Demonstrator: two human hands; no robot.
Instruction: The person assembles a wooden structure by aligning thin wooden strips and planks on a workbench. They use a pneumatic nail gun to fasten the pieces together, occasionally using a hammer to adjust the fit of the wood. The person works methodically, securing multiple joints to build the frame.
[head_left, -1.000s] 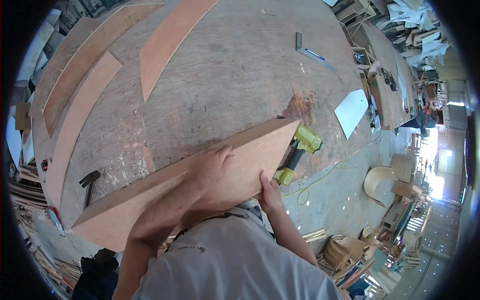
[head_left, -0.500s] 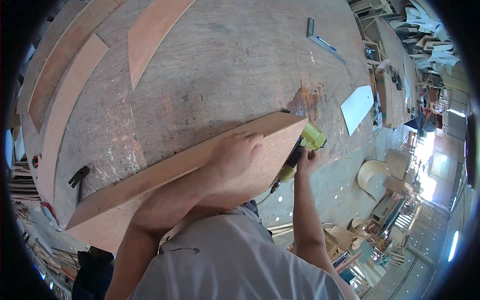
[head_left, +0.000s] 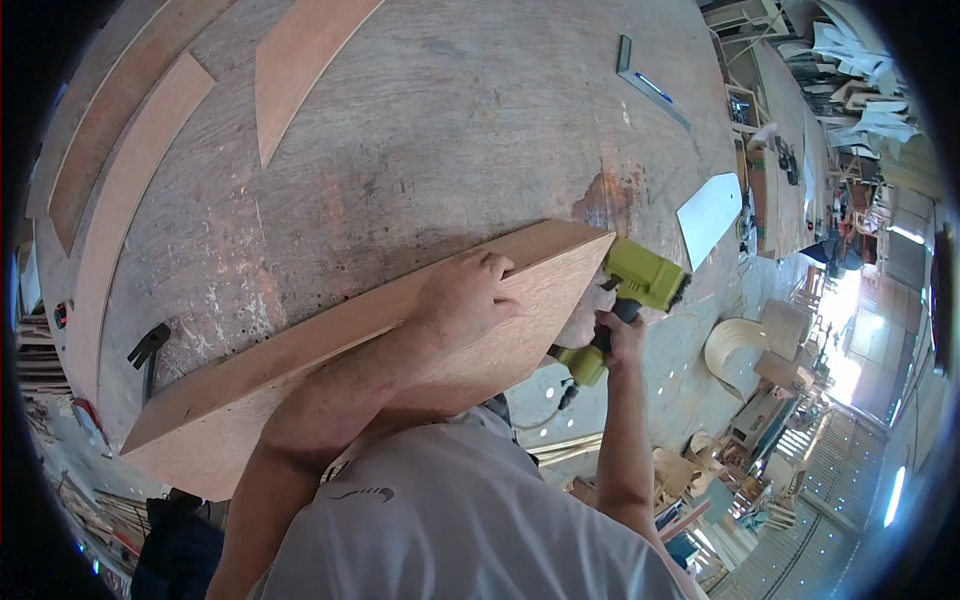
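A long plywood piece (head_left: 545, 290), with a wide flat face and a narrow edge panel along its far side, leans diagonally against me at the table's near edge. My left hand (head_left: 468, 298) grips its upper edge, fingers curled over the top and thumb against the face. At the piece's right end, my right hand (head_left: 622, 338) is wrapped round the dark handle of a green nail gun (head_left: 648, 276). The gun's head lies beside the piece's right end, and a hose fitting hangs from its lower end. Whether its nose touches the wood is hidden.
A claw hammer (head_left: 150, 350) lies by the piece's left end. Curved plywood strips (head_left: 140, 190) rest on the table (head_left: 430, 130) at the far left. Farther right are a try square (head_left: 640, 80) with a pen and a white template (head_left: 710, 218). A hose trails below the gun.
The nail gun has swung out to the right from behind the plywood piece's end, so more of it shows. My right hand moved with it; my left hand shifted slightly along the edge.
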